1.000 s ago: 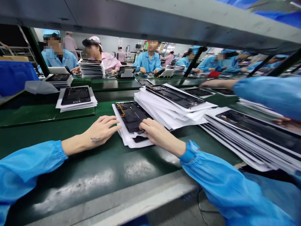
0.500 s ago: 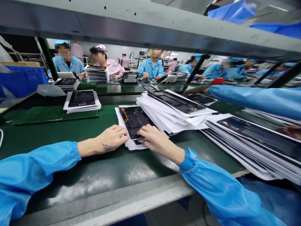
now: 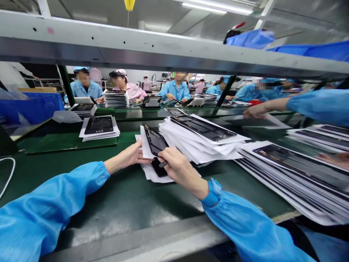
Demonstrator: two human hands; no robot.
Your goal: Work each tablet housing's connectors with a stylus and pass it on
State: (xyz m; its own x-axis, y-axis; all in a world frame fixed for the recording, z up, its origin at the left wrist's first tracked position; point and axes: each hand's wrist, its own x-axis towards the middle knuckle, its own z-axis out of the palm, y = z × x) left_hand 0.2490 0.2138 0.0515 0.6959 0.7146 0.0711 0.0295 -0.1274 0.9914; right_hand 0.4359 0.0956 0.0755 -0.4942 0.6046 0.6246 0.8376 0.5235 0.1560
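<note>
The left hand (image 3: pixel 130 155) pinches the edge of a thin white paper sheet (image 3: pixel 145 150), while the right hand (image 3: pixel 178 169) grips the lower end of a flat black panel (image 3: pixel 155 142) with a smooth, faintly glossy face. The hands stand close together, clamped on either side of the long rectangular panel, which tilts up off the paper. Half a second ago it lay flat on the sheet with a yellow strip showing; that strip is now out of sight. Just beside it, a loose, fanned stack of paper-backed panels (image 3: pixel 201 136) rests on the green bench (image 3: pixel 131 198). Farther right lies a thicker, neater stack (image 3: pixel 294 173). A co-worker's hand (image 3: pixel 257 111) reaches in from the right, above that stack.
</note>
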